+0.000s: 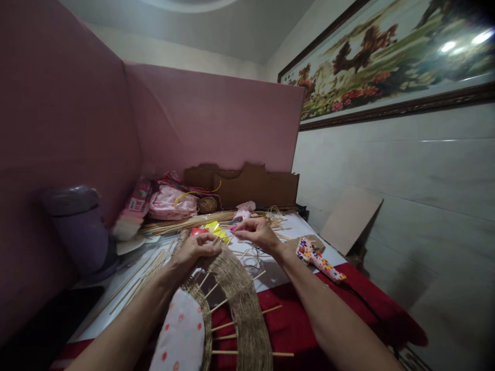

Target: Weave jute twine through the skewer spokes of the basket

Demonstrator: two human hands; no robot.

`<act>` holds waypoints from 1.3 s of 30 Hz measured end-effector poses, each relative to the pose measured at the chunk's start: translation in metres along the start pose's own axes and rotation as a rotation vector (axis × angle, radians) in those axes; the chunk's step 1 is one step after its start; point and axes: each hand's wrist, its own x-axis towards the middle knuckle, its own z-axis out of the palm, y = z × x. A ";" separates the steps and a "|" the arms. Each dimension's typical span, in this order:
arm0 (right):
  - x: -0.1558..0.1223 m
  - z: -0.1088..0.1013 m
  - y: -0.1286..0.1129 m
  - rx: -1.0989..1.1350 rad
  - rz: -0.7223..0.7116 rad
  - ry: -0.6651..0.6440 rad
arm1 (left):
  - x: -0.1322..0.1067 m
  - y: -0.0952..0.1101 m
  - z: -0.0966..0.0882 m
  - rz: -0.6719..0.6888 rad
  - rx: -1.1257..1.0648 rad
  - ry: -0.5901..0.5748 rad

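Observation:
A woven twine piece (247, 304) with thin wooden sticks crossing its curved band stands in front of me at the table's near edge. Its inner part is a white fabric panel (181, 330) with red and orange dots, edged in twine. My left hand (199, 251) is closed on the band's upper end, thumb and fingers together around it. Just right of it, my right hand (257, 233) is raised in a pinch near the stick tips. What lies between its fingertips is too small to make out.
A floral-patterned glue gun (319, 260) lies at right on the red cloth (371, 304), its cord trailing off. Loose sticks (145, 275) lie at left. A twine ball (208, 204), bundled pink fabric (172, 202) and cardboard (255, 188) stand behind; a purple bin (83, 237) is far left.

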 end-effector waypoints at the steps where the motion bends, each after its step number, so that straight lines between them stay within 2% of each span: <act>1: -0.001 0.000 -0.001 -0.026 -0.007 0.006 | 0.000 0.000 0.000 0.000 0.000 -0.002; 10: -0.008 0.004 -0.014 0.033 -0.015 -0.089 | 0.001 0.000 -0.001 -0.033 -0.017 -0.042; 16: -0.002 0.001 -0.003 0.023 -0.043 0.018 | -0.001 0.000 0.001 -0.043 -0.049 -0.039; 21: 0.005 0.000 0.010 0.069 0.019 0.043 | -0.002 0.000 0.002 -0.049 -0.049 -0.048; 26: 0.000 0.000 0.007 0.103 0.180 -0.136 | -0.002 0.001 0.000 -0.012 -0.032 -0.037; 31: -0.006 0.000 -0.005 0.165 0.294 -0.317 | -0.001 0.001 -0.002 -0.011 -0.026 -0.096; 39: -0.008 -0.001 -0.004 0.225 0.336 -0.379 | -0.002 0.000 -0.001 -0.063 -0.054 -0.112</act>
